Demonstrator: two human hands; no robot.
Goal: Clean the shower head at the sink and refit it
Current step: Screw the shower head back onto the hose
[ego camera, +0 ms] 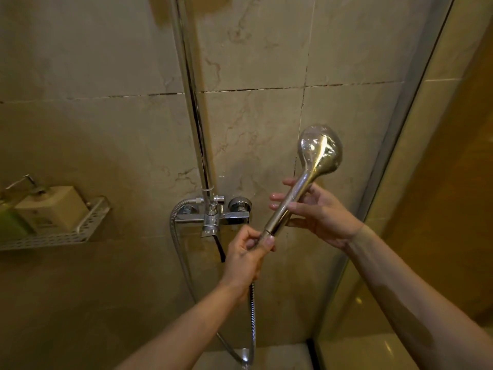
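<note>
A chrome shower head (317, 153) with a long handle points up and to the right, its round back toward me. My right hand (317, 212) grips the handle around its middle. My left hand (246, 252) pinches the hose end at the base of the handle, right where the two meet. The metal hose (252, 316) hangs down from my left hand, loops near the floor and rises to the chrome mixer tap (213, 216) on the wall.
A vertical chrome riser pipe (196, 116) runs up the tiled wall above the tap. A perforated white wall shelf (53, 233) at left holds soap dispenser bottles. A glass shower partition (400, 156) stands close on the right.
</note>
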